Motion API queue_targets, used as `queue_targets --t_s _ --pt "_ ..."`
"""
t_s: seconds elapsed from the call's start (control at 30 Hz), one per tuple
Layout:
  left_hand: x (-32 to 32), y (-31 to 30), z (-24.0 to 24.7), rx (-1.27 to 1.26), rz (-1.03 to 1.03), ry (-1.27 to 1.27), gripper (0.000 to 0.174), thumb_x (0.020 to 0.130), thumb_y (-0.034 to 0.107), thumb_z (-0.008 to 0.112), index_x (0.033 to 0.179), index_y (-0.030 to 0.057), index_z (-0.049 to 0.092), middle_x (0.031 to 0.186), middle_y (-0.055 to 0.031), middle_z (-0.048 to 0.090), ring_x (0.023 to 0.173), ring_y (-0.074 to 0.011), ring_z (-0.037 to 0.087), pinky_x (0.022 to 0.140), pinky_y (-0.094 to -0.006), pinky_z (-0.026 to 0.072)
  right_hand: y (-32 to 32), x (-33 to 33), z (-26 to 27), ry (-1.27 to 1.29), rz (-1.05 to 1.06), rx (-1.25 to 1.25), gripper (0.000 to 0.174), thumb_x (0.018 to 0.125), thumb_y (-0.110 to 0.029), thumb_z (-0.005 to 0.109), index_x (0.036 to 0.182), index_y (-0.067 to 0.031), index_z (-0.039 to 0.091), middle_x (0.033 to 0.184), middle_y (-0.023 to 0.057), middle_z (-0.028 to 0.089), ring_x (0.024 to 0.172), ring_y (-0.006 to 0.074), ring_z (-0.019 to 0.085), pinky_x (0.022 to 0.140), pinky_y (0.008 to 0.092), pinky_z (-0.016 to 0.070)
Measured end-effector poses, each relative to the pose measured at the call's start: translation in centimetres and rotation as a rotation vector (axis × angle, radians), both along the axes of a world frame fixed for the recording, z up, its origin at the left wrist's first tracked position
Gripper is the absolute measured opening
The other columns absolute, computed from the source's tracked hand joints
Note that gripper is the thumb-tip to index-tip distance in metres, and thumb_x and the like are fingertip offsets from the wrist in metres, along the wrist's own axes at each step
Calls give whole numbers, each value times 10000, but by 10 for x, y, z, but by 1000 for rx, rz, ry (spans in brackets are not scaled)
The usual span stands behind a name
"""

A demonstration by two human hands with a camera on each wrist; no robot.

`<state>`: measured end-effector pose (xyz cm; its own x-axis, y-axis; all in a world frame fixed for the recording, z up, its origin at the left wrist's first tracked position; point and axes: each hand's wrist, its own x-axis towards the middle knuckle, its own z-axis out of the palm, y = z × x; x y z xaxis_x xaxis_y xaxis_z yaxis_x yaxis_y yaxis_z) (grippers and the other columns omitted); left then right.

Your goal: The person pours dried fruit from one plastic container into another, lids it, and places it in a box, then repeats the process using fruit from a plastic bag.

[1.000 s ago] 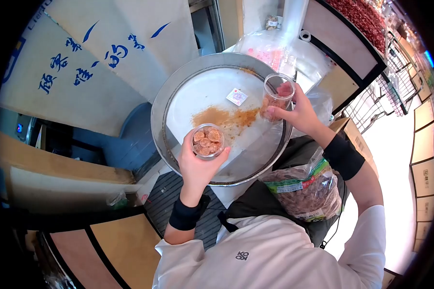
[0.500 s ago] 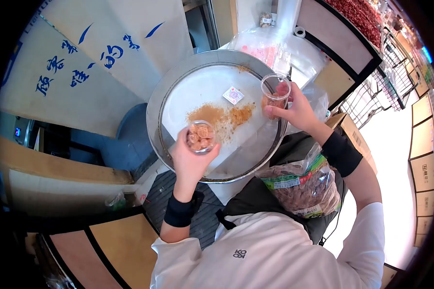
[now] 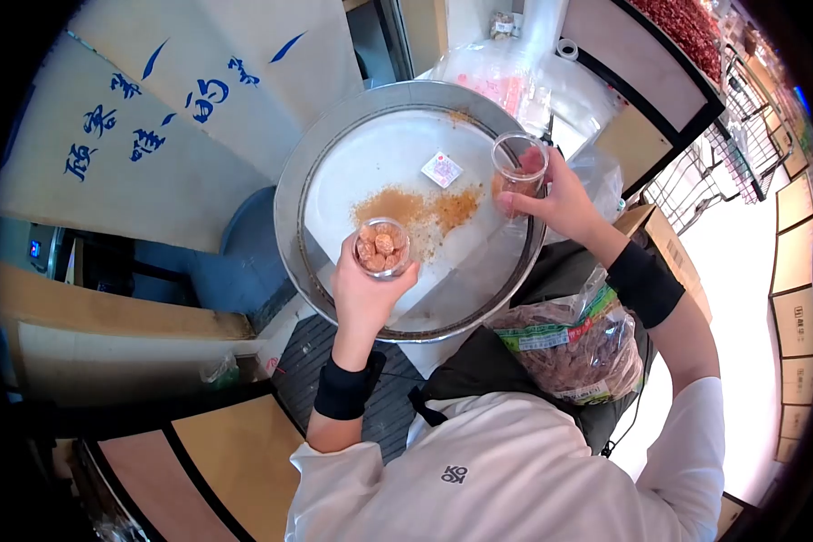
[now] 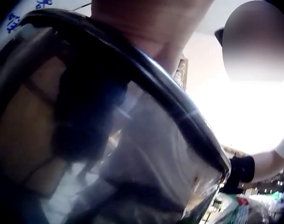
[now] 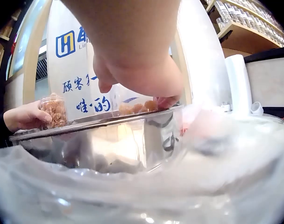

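My left hand (image 3: pixel 361 296) grips a clear plastic jar (image 3: pixel 382 247) of orange-brown, sugary-looking dried pieces over the near left part of a round metal pan (image 3: pixel 291 190). At the pan's right side, my right hand (image 3: pixel 565 200) holds another clear, lidless jar (image 3: pixel 518 149), its thumb on the near side and fingers round the far side. Similar pieces lie low in that jar. Brown powder (image 3: pixel 393 206) and orange crumbs (image 3: pixel 458 210) are scattered on the pan's floor, near a small white printed packet (image 3: pixel 442 169). In the left wrist view, the pan's rim hides the hand.
A clear bag of brown dried goods (image 3: pixel 574 348) rests on the person's lap. Thin plastic bags (image 3: pixel 479 68) lie beyond the pan. A cardboard box (image 3: pixel 664 239) stands to the right, and a lettered white curtain (image 3: pixel 181 108) hangs at the left.
The left jar shifts a little left and up, then slightly back right, and its pieces lie differently. The right hand keeps its hold on the other jar, nearly in place.
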<state>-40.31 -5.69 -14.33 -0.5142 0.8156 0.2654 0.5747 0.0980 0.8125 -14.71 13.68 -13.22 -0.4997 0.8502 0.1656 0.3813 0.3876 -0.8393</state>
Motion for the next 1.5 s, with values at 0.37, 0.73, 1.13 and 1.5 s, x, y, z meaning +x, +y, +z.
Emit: queue_targets --t_s 0.37,0.73,1.13,1.5 --pt "-7 -6 5 176 42 -49 666 670 225 942 1192 -36 622 1087 -122 728 1005 -167 703 892 -336 558 -4 6 -2 69 43 16 749 765 -448 885 1235 -7 504 1168 133 627 1075 210 617 935 355 497" --pt "2 -1 5 11 66 27 709 646 294 942 1195 -26 629 1089 -161 732 1009 -239 726 902 -366 559 -6 5 5 16 37 40 827 754 -481 885 1299 3 494 1263 159 619 1143 265 615 998 390 478" --pt "-3 1 2 -12 24 10 704 658 263 937 1205 -37 611 1059 -143 732 989 -227 716 900 -349 553 -10 8 7 -10 52 77 815 768 -458 877 1312 2 482 1259 155 625 1163 263 605 1026 386 456" --pt "-3 -2 11 67 49 55 693 650 253 939 1206 -23 630 1074 -135 735 997 -229 722 896 -355 560 -13 10 19 2 63 73 814 767 -447 879 1324 -6 481 1248 151 626 1158 255 609 1010 383 461"
